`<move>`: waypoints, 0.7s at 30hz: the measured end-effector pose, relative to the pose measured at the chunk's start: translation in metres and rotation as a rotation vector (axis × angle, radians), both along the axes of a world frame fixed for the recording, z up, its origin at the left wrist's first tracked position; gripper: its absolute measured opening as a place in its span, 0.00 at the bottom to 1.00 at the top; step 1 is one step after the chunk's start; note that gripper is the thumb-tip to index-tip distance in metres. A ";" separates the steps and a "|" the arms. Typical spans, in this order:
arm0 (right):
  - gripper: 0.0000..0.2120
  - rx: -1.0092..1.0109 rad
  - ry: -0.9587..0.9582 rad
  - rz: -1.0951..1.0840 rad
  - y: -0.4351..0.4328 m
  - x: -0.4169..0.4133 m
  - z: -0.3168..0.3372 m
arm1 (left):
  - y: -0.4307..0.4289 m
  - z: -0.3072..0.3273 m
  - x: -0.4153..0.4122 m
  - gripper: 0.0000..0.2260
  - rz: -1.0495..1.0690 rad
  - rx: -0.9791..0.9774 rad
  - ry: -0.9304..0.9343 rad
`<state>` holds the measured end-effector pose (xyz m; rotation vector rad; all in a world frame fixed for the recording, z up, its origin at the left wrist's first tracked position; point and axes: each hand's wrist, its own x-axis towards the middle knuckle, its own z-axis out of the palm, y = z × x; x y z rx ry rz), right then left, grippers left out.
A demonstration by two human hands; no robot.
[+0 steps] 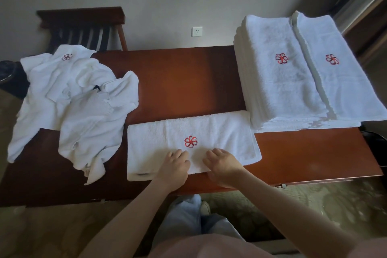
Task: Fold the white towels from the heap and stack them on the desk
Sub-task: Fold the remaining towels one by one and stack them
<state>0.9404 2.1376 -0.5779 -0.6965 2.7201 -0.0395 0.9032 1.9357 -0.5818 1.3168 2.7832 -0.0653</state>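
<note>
- Two bare hands rest on one folded white towel (219, 132), which lies across the near middle of the dark wooden surface (188, 81).
- The left hand (174, 165) lies palm down on the towel's near half. Its fingers (178, 153) are close together and nearly straight, with the tips just below the red embroidered emblem (190, 141).
- The right hand (222, 163) lies just beside it, with a narrow strip of cloth between them. Its fingers (211, 153) are together and slightly bent, tips on the cloth, and the palm covers the towel's near edge.
- Neither hand visibly pinches or lifts the cloth.
- The towel extends past both hands to the left and right.
- A heap of unfolded towels (69, 98) sits crumpled at the left end of the surface, well apart from the hands, with one emblem showing on top.
- Two stacks of folded towels stand side by side and touching at the far right: the inner stack (280, 81) and the outer stack (343, 86), each with an emblem facing up. The inner stack's near corner is just beside the towel's far right corner.
- A wooden chair (83, 21) and a white wall socket (197, 31) are behind the surface.
</note>
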 end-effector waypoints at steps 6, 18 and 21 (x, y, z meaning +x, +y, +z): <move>0.17 0.075 0.101 -0.023 -0.006 -0.005 -0.001 | 0.001 -0.010 -0.005 0.09 0.151 -0.045 -0.231; 0.07 -0.269 -0.078 -0.251 0.004 -0.014 0.000 | 0.009 -0.005 -0.009 0.08 0.192 0.013 -0.463; 0.09 -0.426 -0.131 -0.477 0.014 -0.031 0.010 | 0.009 0.005 -0.040 0.06 0.306 0.169 -0.279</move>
